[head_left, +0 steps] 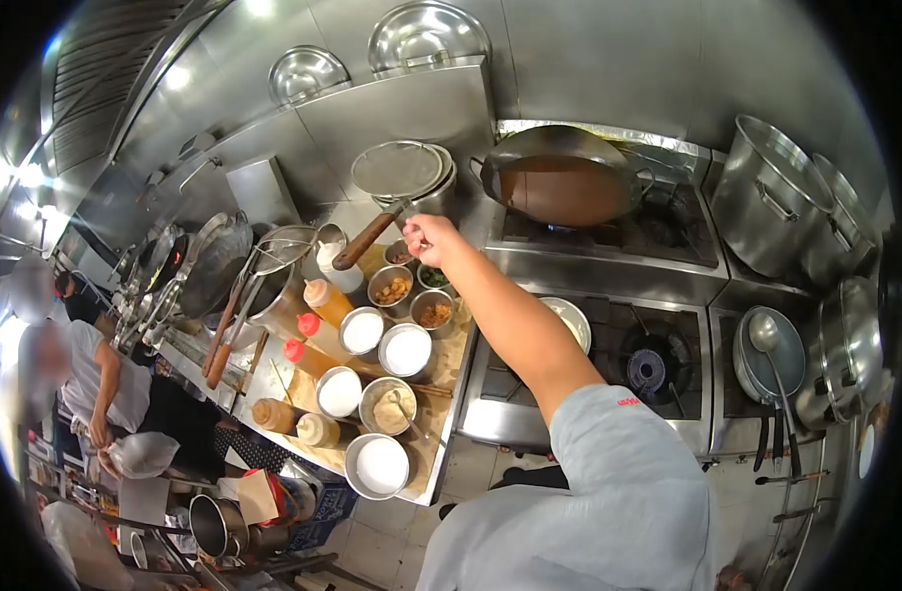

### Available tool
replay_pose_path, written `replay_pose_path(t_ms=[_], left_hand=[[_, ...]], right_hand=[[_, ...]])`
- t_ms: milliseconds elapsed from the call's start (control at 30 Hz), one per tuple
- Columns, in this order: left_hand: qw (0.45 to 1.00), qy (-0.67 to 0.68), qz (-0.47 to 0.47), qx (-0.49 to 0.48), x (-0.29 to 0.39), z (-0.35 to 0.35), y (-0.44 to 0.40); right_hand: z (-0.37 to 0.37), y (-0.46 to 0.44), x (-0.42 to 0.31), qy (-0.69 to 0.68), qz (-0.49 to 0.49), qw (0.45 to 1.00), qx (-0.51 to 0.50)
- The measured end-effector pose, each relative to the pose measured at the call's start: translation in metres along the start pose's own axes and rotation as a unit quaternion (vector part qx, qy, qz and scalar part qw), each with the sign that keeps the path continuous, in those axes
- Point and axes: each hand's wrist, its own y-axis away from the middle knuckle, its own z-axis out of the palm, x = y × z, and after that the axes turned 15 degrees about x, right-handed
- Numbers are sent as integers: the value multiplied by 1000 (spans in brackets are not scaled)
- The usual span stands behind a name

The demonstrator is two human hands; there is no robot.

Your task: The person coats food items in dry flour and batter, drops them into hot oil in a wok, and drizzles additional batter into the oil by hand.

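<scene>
My right hand (431, 239) reaches across the work counter, its fingers curled together in a pinch; what they hold, if anything, is too small to make out. Just beneath it are small metal bowls, one with dark green bits (432, 277) and one with brown contents (400, 253). Close by on the left lies the wooden handle (367, 241) of a round mesh strainer (397, 169), which rests on a pot. Nearer me are a bowl of yellowish pieces (390, 287) and a bowl of orange-brown bits (432, 313). My left hand is out of view.
A wok of brown liquid (569, 192) sits on the back burner. Bowls of white powder (406, 351) and squeeze bottles (328, 300) crowd the counter (449, 394). Tall pots (766, 212) and a ladle (776, 360) are on the right. Another person (106, 379) stands at far left.
</scene>
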Motion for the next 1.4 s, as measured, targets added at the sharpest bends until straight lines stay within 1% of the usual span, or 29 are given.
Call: replay_pose_path(t_ms=[33, 133, 200, 267, 333, 400, 467, 567, 600, 667, 700, 767, 867, 933, 967, 1033, 1067, 1100, 1133, 1167, 1200, 1233, 1400], left_hand=[[1000, 1, 7, -2, -1, 4, -6], [1000, 0, 20, -13, -3, 14, -16], [999, -5, 29, -21, -7, 19, -24], [998, -18, 41, -33, -12, 25, -32], [996, -39, 57, -48, -19, 32, -45], [993, -73, 67, -60, -29, 39, -58], [989, -106, 73, -73, -36, 44, -69], [986, -117, 90, -83, -37, 49, -77], [989, -76, 96, -80, -33, 49, -78], [991, 5, 108, -75, -25, 52, -81], [992, 95, 60, -50, -19, 55, -81], [963, 269, -35, -2, -7, 59, -84], [955, 291, -57, -16, 3, 56, -88], [981, 179, 73, 10, -2, 58, -86], [982, 120, 142, 21, -4, 58, -87], [969, 246, -21, -7, 3, 60, -74], [972, 235, -13, -9, 5, 57, -68], [975, 224, -5, -11, 3, 58, -63], [986, 139, 94, -6, 0, 56, -58], [980, 56, 191, 14, -3, 55, -53], [973, 22, 227, 25, -6, 54, -50], [974, 12, 225, 24, -9, 59, -51], [987, -7, 159, 19, -19, 74, -55]], right_hand=[[-6, 8, 1, -3, 26, 1000, -16], [-28, 54, -12, 46, -98, 993, -41], [-43, 98, -37, 113, -160, 981, 11], [-59, 142, -65, 191, -240, 948, 91], [-93, 175, -106, 315, -299, 894, 113], [-105, 221, -134, 446, -374, 782, 225], [-131, 252, -159, 488, -424, 694, 317], [-163, 289, -189, 534, -403, 638, 382], [-172, 296, -194, 550, -394, 619, 399], [-174, 313, -192, 580, -391, 564, 438], [-179, 315, -193, 590, -385, 550, 450], [-191, 320, -196, 606, -371, 518, 477], [-201, 324, -202, 627, -365, 500, 474], [-200, 324, -202, 645, -366, 472, 477], [-202, 327, -204, 652, -366, 456, 483], [-225, 318, -215, 680, -384, 398, 481], [-236, 315, -220, 694, -392, 370, 477], [-232, 316, -217, 699, -386, 363, 481], [-235, 316, -218, 705, -383, 356, 479], [-237, 314, -219, 711, -381, 349, 476], [-238, 312, -220, 718, -379, 343, 472], [-240, 311, -220, 721, -374, 338, 475], [-242, 308, -218, 740, -349, 303, 488]])
